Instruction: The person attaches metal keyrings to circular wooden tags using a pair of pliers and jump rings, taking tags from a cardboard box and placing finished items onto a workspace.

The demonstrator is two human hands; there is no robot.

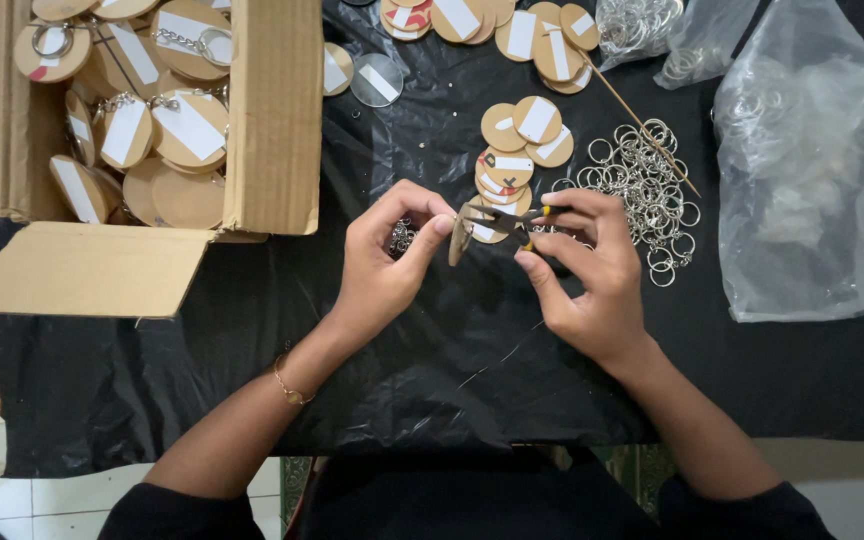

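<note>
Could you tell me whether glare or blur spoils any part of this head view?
Head view: sharp overall; soft highlights glint on the crinkled black plastic sheet and the clear plastic bag; the left hand, right hand and the wooden disc between them are evenly lit, without hard shadows.

2 hands — 1 cardboard box — 2 clear bags.

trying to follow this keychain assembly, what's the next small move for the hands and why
Probably squeeze the pliers in the right hand to close the link at the edge of the wooden disc pinched edge-on by the left hand. The plier tips already meet the disc's edge, and finished discs with rings fill the cardboard box.
</note>
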